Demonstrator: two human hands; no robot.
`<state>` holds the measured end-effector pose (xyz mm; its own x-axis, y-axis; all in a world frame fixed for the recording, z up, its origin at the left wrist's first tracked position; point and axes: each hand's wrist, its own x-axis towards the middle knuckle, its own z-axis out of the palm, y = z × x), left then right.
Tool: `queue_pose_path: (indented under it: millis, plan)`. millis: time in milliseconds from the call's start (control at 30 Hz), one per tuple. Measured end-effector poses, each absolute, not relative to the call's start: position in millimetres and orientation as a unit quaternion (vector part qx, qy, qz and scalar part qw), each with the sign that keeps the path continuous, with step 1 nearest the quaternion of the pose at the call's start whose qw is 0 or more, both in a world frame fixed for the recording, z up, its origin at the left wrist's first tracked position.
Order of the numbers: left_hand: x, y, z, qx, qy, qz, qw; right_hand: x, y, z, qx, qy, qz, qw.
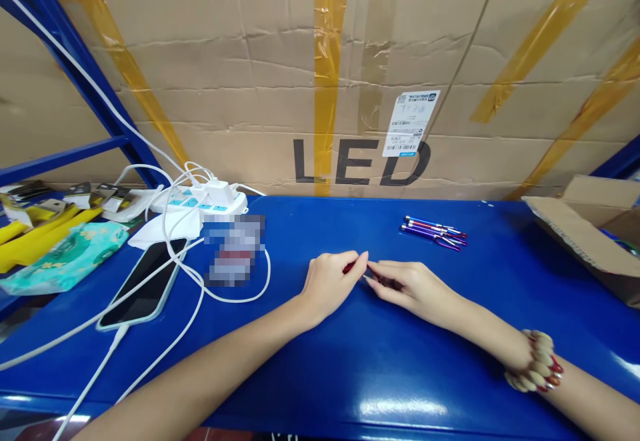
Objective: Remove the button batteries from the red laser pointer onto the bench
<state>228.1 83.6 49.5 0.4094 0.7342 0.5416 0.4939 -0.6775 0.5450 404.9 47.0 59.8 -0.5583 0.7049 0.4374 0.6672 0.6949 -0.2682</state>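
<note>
Forearms, one with a beaded bracelet [536, 361], reach over the blue worktop [350, 374]. Left hand [330, 284] and right hand [410, 287] pinch one small red pen [350, 267] between fingertips at mid-worktop. A finished-looking pile of pens [435, 232] lies beyond; assembly appears under way.

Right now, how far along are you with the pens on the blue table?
Looks done: a small pile of pens lies together further back on the blue table. In hand: the left hand and right hand pinch a red pen part between them. Left: I cannot tell; the open cardboard box hides its contents.
</note>
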Motion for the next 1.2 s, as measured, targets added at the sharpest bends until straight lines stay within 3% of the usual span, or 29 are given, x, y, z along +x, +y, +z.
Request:
queue_pose_path:
  millis: [567,1200]
  plan:
    - [228,88,45,0.843,0.347,0.372,0.176,408,50,51,-0.32,-0.894,-0.132,0.286]
    - [230,87,48,0.861,0.307,0.348,0.208,418,59,58,-0.372,-0.826,-0.173,0.386]
